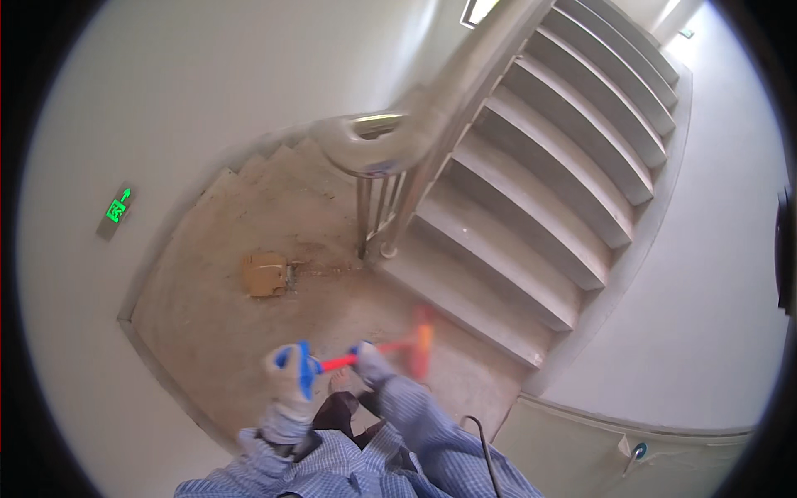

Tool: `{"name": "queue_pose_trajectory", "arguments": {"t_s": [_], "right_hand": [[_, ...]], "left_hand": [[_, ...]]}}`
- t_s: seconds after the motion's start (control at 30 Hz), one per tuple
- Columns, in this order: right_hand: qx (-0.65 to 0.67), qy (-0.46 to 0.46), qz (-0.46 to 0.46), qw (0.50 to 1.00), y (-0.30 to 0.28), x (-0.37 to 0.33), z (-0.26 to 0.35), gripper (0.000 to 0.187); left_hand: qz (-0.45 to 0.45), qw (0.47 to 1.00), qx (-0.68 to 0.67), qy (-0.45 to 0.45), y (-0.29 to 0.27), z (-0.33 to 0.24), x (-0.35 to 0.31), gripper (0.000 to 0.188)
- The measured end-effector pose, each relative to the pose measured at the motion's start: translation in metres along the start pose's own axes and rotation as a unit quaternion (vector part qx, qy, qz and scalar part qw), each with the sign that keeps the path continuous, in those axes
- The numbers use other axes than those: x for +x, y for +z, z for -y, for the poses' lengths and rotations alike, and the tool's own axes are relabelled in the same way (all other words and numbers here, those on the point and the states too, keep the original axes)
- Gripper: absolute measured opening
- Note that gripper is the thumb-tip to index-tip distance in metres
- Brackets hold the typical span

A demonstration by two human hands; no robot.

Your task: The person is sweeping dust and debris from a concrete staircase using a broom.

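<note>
Both my hands wear pale gloves with blue parts and grip the red handle of one tool. My left hand is closed round the handle's near end, at the left. Farther along, my right hand is wrapped round the handle close to the tool's head. That head is red and orange, set crosswise at the right end; it is smeared by motion, so its kind is unclear. The tool appears above the dusty landing floor; whether it touches the floor I cannot tell.
A tan, cardboard-like piece lies on the landing, with a line of dust and debris beside it. Stairs rise at the right behind a metal handrail. More steps show at the far left. A lit green exit sign hangs on the left wall.
</note>
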State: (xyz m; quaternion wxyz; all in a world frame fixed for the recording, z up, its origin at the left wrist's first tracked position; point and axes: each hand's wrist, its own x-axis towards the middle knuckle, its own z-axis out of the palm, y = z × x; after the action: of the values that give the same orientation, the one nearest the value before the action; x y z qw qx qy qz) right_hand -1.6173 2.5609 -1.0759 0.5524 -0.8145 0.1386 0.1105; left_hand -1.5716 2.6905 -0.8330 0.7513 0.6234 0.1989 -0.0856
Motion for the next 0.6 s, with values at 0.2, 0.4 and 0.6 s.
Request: {"name": "queue_pose_trajectory", "arguments": {"t_s": [0.2,0.4,0.6], "right_hand": [[0.735,0.29,-0.05,0.611,0.081,0.098,0.127,0.034],[0.747,0.311,-0.158,0.567,0.068,0.066,0.148,0.039],[0.002,0.077,-0.059,0.995,0.02,0.017,0.06,0.01]], "left_hand": [[0.105,0.966,0.046,0.231,-0.065,-0.077,0.039,0.017],[0.22,0.939,-0.137,0.225,-0.056,-0.13,0.089,0.016],[0.345,0.931,-0.114,-0.023,-0.028,-0.035,0.158,0.016]]}}
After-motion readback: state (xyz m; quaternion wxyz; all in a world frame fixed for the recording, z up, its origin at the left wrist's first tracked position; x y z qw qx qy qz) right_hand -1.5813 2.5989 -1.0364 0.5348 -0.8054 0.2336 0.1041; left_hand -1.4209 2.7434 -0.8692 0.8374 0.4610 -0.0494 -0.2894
